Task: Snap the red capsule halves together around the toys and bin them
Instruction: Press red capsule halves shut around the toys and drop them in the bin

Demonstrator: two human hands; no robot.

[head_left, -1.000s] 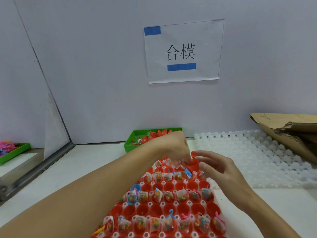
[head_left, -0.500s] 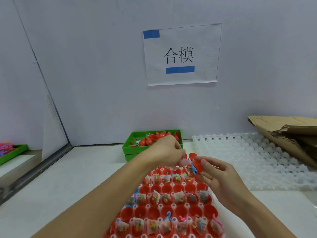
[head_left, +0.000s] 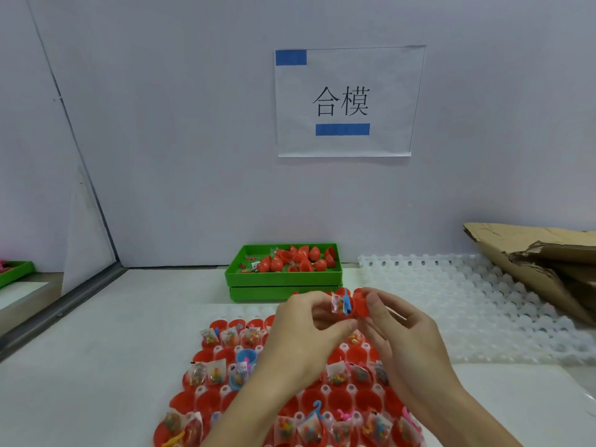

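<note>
Pinching red capsule halves between both hands' curled fingers.

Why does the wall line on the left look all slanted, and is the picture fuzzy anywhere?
Head view: the wide-angle lens tilts the wall corner toward the edge; the sign is sharp; the bagged toy between the left hand and right hand looks slightly soft; lighting is even, shadows faint.

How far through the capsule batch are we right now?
Done: a pile of closed red capsules lies in the green bin. In hand: left hand and right hand hold a red half with a bagged toy, not yet closed. Left: the tray holds many open toy-filled halves, so most remains.
</note>
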